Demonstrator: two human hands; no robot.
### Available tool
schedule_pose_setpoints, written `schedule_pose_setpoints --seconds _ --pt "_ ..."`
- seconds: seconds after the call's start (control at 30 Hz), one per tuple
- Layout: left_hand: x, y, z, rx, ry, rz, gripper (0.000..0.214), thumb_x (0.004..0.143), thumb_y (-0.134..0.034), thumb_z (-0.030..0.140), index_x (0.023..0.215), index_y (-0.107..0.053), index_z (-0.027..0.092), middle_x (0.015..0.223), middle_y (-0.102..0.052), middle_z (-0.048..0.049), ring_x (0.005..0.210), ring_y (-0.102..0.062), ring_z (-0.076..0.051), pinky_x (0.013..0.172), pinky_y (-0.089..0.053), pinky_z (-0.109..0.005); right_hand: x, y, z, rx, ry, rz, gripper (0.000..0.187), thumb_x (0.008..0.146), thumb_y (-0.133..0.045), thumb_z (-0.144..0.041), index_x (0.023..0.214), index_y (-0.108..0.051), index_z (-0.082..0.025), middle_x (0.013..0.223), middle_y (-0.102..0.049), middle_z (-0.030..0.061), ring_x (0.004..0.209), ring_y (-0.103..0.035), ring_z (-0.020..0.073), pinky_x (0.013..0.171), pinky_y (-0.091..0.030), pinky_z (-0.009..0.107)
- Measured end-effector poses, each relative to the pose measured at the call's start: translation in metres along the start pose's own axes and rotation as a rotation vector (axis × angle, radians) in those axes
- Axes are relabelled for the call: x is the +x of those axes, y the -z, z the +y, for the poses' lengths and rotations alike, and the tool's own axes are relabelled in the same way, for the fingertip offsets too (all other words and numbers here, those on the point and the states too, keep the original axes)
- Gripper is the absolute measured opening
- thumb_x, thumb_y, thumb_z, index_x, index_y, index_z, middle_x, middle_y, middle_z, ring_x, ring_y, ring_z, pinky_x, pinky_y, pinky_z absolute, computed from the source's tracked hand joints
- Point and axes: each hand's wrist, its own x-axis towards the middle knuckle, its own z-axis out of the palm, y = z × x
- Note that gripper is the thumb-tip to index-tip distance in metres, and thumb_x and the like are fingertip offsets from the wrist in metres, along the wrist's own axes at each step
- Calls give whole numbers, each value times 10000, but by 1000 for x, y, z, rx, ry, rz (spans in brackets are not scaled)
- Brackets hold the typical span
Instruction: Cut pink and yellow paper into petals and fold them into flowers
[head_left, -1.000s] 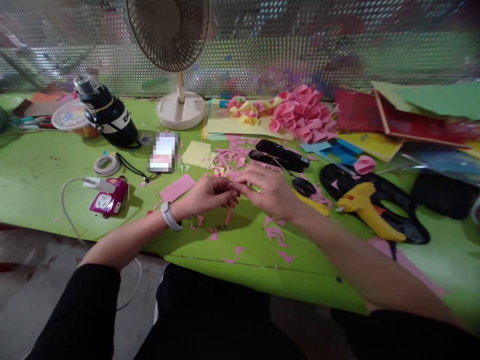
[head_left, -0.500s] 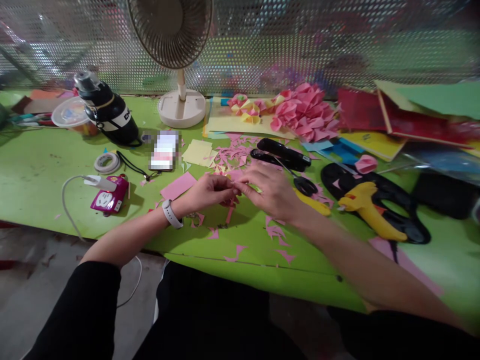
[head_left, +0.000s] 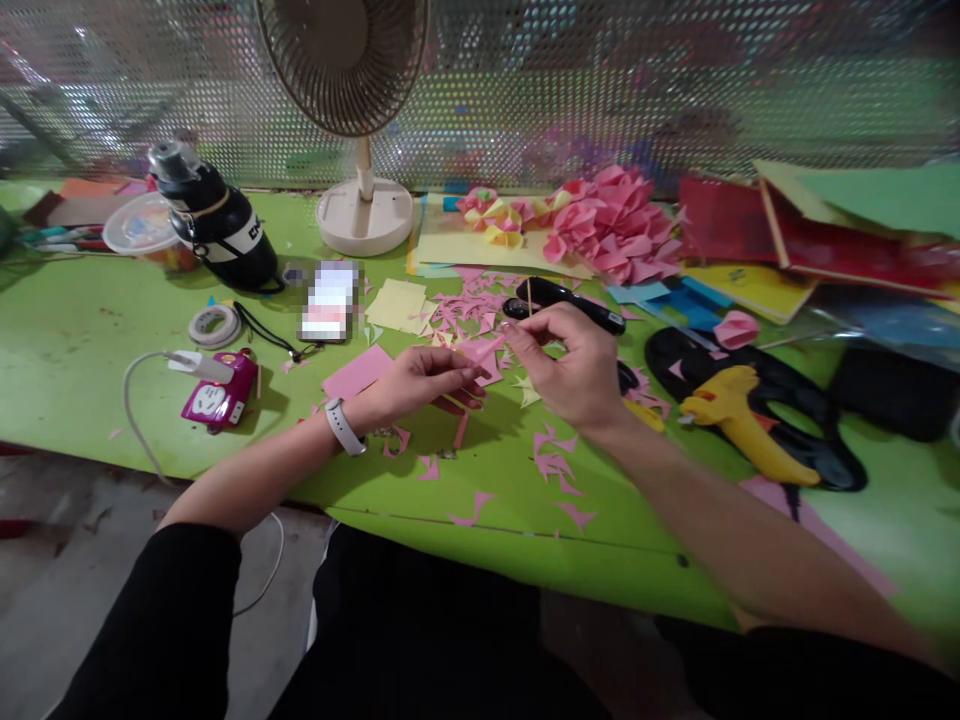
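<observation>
Pink paper pc. (head_left: 486,348), betw. hands.
L hand (head_left: 435,384) part-curled, hold unclear; R hand (head_left: 571,362) pinched on thin stick (head_left: 529,294). Paper may tear if pulled apart.

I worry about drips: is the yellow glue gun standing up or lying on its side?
Lying on its side: the glue gun shows in profile from above, nozzle pointing left.

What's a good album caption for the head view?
Pink paper between left hand and right hand, which holds a thin stick, above a green table strewn with pink scraps.
</observation>
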Motion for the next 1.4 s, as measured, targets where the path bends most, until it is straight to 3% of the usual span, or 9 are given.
schedule_pose_setpoints --seconds 0.2,0.43,0.53,0.67,1.03,1.4 --pt "-3 0 7 39 -16 38 226 951 -618 297 1032 -691 99 982 -757 -121 837 -721 -132 783 -583 -270 3 11 5 50 -71 -17 163 970 -570 -358 991 -670 -230 839 -691 36 681 -657 165 638 -553 310" --pt "-2 5 8 74 -72 79 241 976 -577 298 1072 -678 101 939 -748 -105 792 -710 -118 746 -574 -247 -2 20 -4 74 52 -411 406 978 -538 -301 1382 -525 -271 821 -742 11 521 -636 148 500 -535 279" --pt "0 7 5 69 -133 116 231 967 -587 304 1041 -676 104 907 -739 -89 749 -695 -103 723 -568 -239 -4 16 -5 8 7 -479 316 982 -532 -292 1284 -594 -221 824 -768 35 622 -712 184 555 -558 292" --pt "-1 6 5 99 -165 135 261 958 -599 324 1080 -683 110 907 -740 -85 756 -691 -100 711 -558 -223 -4 12 -4 25 -2 -481 198 984 -540 -271 1097 -688 -204 834 -781 40 692 -749 181 630 -580 281" --pt "-1 9 5 164 -161 87 299 901 -667 342 1097 -726 123 954 -765 -100 774 -706 -119 689 -562 -229 -4 8 5 60 46 -448 196 962 -571 -244 1080 -727 -228 885 -785 32 705 -740 183 673 -586 306" --pt "1 8 -1 139 -168 147 406 818 -737 497 985 -758 127 892 -774 -101 730 -711 -122 651 -567 -217 -7 6 3 140 38 -475 218 964 -574 -247 1100 -744 -242 981 -787 44 641 -713 164 627 -603 326"
